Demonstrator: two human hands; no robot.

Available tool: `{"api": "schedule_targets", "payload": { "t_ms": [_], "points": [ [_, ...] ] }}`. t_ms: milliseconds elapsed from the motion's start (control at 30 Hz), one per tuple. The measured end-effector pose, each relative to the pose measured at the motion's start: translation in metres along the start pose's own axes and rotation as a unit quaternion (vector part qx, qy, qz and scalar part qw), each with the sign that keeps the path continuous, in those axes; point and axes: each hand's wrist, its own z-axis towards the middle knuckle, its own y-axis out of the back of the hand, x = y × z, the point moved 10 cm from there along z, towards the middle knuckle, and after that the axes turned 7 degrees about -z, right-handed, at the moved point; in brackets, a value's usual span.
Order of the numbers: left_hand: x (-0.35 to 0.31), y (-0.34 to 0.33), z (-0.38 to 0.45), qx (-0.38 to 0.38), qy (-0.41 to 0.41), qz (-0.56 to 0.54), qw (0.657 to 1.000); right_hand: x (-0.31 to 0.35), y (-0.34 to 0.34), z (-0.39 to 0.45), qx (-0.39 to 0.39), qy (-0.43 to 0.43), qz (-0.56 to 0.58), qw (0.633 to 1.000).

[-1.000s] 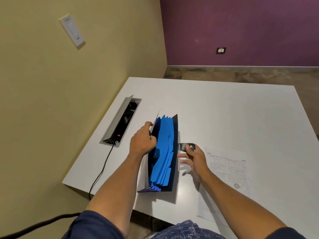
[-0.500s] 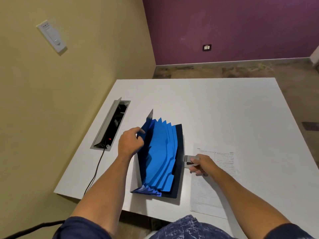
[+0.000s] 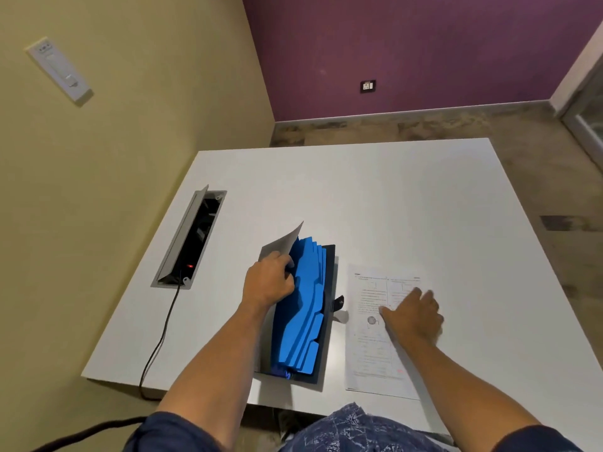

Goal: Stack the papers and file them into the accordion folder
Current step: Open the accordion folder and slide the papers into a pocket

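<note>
An accordion folder with blue tabbed dividers lies open on the white table, its dark back cover flat and its grey front flap raised. My left hand grips that front flap and holds it away from the dividers. A small clasp strap sticks out at the folder's right edge. To its right lies a stack of printed papers, flat on the table. My right hand rests palm down on the papers with the fingers spread, holding nothing.
A recessed power box with its lid up sits in the table at the left, a black cable running from it over the near edge. A yellow wall stands close on the left. The table's near edge is at my lap.
My right hand let go of the clasp strap and moved right onto the papers. My left hand pulled the front flap farther open. The view tilted and shifted.
</note>
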Motion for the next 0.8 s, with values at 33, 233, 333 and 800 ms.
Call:
{"api": "schedule_targets", "payload": {
  "t_ms": [33,233,333,800],
  "points": [
    [0.0,-0.001,0.0,-0.002,0.0,-0.003,1.0,-0.012,-0.007,-0.003,0.015,-0.034,-0.007,0.999],
    [0.0,-0.001,-0.001,0.001,-0.001,-0.013,1.0,-0.033,-0.025,-0.012,0.025,-0.073,-0.033,0.996],
    [0.0,0.0,0.0,0.001,-0.001,-0.017,1.0,-0.034,-0.02,-0.005,0.035,-0.096,-0.018,0.995],
    [0.003,0.002,0.005,-0.007,0.003,-0.032,0.999,-0.067,-0.02,0.016,0.082,-0.2,0.142,0.966]
  ]
}}
